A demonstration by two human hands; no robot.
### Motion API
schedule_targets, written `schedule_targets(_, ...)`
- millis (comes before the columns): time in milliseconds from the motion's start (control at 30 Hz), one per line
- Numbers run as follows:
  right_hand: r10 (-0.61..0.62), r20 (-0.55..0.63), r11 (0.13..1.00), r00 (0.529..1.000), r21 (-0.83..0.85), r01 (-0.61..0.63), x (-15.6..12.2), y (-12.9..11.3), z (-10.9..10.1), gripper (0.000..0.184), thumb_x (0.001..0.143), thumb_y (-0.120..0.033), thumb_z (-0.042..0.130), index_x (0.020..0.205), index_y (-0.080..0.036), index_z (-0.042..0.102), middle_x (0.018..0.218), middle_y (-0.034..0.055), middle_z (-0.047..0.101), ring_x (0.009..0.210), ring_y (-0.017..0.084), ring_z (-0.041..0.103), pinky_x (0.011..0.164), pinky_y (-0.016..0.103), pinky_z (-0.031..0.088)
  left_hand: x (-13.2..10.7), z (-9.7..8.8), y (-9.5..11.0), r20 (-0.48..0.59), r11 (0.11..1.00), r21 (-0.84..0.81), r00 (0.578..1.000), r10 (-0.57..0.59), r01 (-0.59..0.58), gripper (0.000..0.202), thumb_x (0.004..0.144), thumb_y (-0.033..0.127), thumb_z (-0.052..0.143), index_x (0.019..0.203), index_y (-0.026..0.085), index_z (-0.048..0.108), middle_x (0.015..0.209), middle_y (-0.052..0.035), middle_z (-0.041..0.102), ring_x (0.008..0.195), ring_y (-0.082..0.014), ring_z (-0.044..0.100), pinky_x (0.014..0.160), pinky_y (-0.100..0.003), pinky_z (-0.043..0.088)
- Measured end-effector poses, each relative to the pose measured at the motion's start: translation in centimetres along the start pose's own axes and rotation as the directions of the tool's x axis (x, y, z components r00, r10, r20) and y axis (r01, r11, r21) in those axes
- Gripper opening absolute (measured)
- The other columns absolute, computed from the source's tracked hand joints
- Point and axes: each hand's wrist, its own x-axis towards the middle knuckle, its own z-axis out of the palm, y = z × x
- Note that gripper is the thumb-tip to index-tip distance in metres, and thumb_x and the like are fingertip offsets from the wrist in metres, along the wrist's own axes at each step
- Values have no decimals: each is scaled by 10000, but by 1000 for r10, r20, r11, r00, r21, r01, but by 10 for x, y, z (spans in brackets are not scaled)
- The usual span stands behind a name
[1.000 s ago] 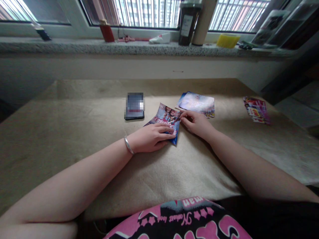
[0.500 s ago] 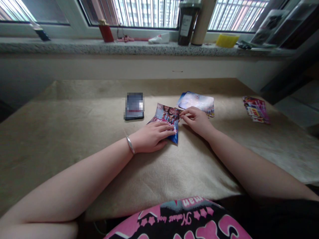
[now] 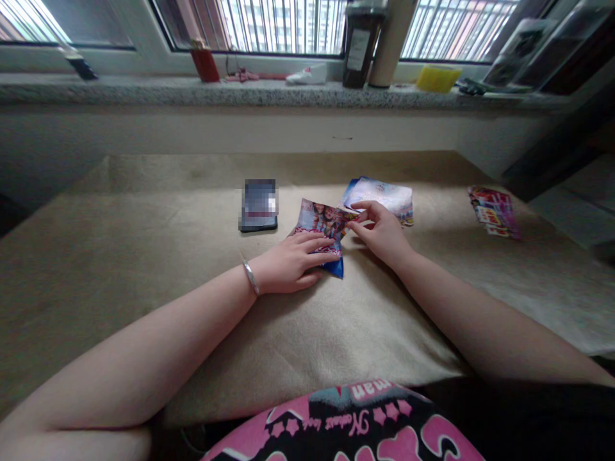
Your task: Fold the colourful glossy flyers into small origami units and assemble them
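A glossy printed card packet point(image 3: 321, 219) lies on the table in front of me, blue at its lower corner. My left hand point(image 3: 298, 261) rests flat across it with the fingers stretched out, a silver bangle on the wrist. At the packet's right edge my right hand point(image 3: 379, 232) pinches a small colourful card point(image 3: 350, 224) between thumb and fingertips; part of it sticks out from the packet. Just behind the right hand, a shiny wrapper point(image 3: 379, 191) in pale and blue tones lies flat, partly covered by the fingers.
To the left lies a dark phone-like item point(image 3: 258, 214), blurred out. A fanned group of pink cards point(image 3: 494, 211) lies at the far right of the tablecloth point(image 3: 144, 256). On the stone windowsill point(image 3: 158, 91) stand a dark jar point(image 3: 360, 54), a red container point(image 3: 205, 62) and a yellow block point(image 3: 438, 78).
My right hand has shifted slightly up, its index finger lifted, and more of the colourful card shows at the packet's right edge. My left hand stays almost where it was.
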Motion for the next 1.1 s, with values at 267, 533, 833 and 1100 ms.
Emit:
schedule_targets(267, 28, 17, 994, 999, 105, -30, -3, -7, 2, 322, 700, -298, 669, 997, -206, 586, 670, -42, 558, 562, 113, 561, 541, 261, 488, -1, -1, 2, -12, 996, 39, 997, -74, 75, 458, 886, 362, 466, 1326, 233, 473, 1403, -69, 445, 1312, -284, 353, 1105, -475, 286)
schedule_targets(533, -44, 44, 995, 998, 87, 40, -8, -11, 3, 327, 716, -271, 658, 1027, -206, 579, 691, -45, 538, 583, 100, 547, 546, 245, 489, 0, -2, 4, -9, 992, 66, 994, -106, 106, 443, 877, 387, 477, 1281, 208, 514, 1386, -93, 452, 1307, -306, 347, 1104, -484, 271)
schedule_targets(833, -124, 42, 992, 991, 33, 122, -11, -21, 1, 276, 729, -247, 651, 995, -203, 595, 686, -35, 547, 598, 109, 558, 579, 263, 528, 0, -2, 5, 20, 975, 46, 976, -218, 217, 476, 842, 443, 516, 1276, 247, 509, 1426, -92, 400, 1364, -350, 254, 1106, -568, 201)
schedule_targets(1100, -183, 104, 983, 978, 4, 184, -15, -24, 1, 277, 743, -239, 641, 1014, -197, 601, 711, -18, 574, 626, 121, 573, 620, 290, 542, -2, 5, -1, -84, 952, -63, 948, -305, 301, 746, 805, 488, 556, 1403, 125, 298, 1477, -189, 266, 1359, -324, 292, 1123, -488, 278)
